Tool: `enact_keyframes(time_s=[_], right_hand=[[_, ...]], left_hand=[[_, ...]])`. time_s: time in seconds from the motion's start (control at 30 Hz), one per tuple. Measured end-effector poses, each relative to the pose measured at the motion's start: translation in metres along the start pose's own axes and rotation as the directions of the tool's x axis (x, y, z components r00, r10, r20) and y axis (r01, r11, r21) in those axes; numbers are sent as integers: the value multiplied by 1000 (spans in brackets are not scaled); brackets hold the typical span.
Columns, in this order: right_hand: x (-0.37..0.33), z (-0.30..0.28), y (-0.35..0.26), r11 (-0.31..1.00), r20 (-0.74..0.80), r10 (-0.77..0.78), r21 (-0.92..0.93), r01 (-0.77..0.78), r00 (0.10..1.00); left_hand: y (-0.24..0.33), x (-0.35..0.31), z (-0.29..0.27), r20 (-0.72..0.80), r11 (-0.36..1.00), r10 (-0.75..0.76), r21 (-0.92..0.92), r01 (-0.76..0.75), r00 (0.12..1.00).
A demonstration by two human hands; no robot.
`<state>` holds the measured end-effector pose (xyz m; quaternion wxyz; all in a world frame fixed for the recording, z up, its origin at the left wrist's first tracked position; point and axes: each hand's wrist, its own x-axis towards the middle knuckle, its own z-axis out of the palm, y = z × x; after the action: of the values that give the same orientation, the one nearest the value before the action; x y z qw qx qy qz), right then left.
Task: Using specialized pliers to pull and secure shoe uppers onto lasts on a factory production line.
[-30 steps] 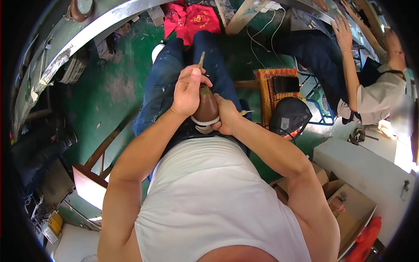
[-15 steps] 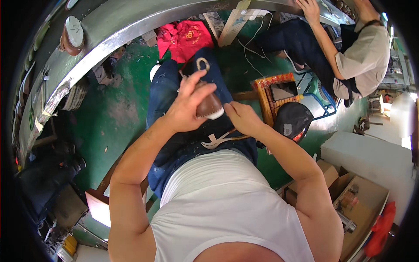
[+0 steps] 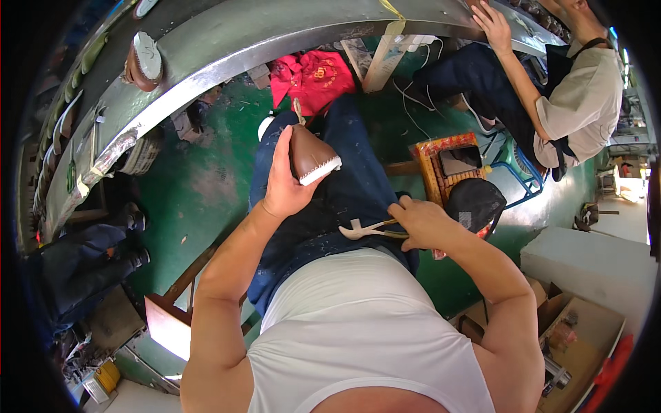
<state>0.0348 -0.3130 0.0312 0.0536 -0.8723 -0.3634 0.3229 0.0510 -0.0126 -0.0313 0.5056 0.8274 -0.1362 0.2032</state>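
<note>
Holding brown lasted shoe (image 3: 311,153), left hand (image 3: 284,184) | right hand (image 3: 428,224) at lasting pincers (image 3: 358,233), grip unclear | loose grasp could send pincers slipping off lap (image 3: 310,237)

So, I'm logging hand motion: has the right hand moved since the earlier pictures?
Yes, the right hand has moved rightward, closer to the orange-edged seat.

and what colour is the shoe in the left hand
The shoe is brown with a white edge, head view.
</note>
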Motion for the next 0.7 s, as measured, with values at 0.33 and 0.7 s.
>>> enact_keyframes(time_s=[0.33,0.7], right_hand=[[-6,-17,-22,625,-102,106,781,14,989],[79,-13,-53,-47,8,3,999,-8,1000]], left_hand=[[35,31,-37,136,779,-432,-441,445,892],[-22,4,-29,139,893,-353,-246,378,925]])
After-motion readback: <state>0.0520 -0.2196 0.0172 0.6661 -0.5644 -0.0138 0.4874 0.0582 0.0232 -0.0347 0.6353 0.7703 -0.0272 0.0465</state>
